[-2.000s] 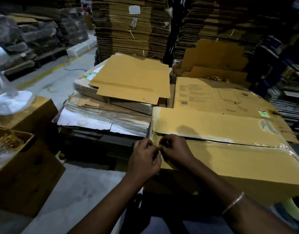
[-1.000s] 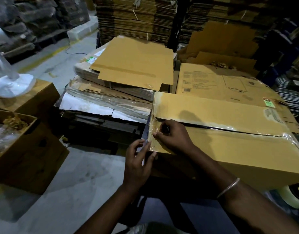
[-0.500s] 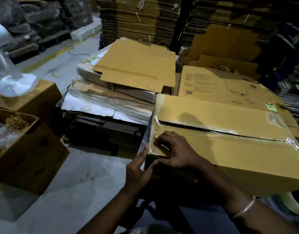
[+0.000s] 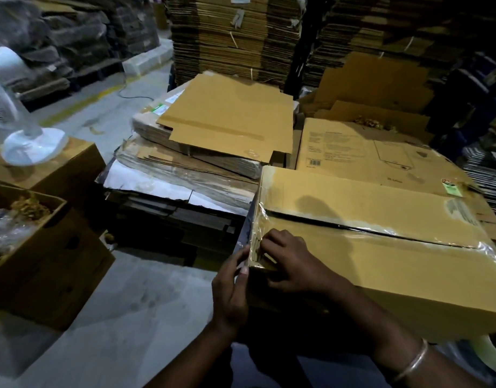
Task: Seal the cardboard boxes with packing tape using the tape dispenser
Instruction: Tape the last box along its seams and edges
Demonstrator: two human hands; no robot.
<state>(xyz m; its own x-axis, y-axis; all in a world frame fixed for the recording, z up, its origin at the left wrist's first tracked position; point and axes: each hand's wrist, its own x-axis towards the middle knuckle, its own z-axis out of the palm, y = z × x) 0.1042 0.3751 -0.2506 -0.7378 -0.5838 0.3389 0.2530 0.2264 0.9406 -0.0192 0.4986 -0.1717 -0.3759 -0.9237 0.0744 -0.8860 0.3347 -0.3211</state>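
Box: the cardboard box [image 4: 381, 264] lay in front of the person, tape [image 4: 395, 232] over its seam.
Left hand [image 4: 231, 289]: flat fingers pressed the box's end.
Right hand [image 4: 290, 266]: curled fingers pressed the taped corner.
Risk: tape could wrinkle or lift if rubbed unevenly.
Writing: printed text behind the box, unreadable.

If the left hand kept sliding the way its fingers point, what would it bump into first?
The left hand points up along the taped box's left end. It would probably keep rubbing that clear tape, then meet the stacked flat cardboard beyond, though depth is unclear.
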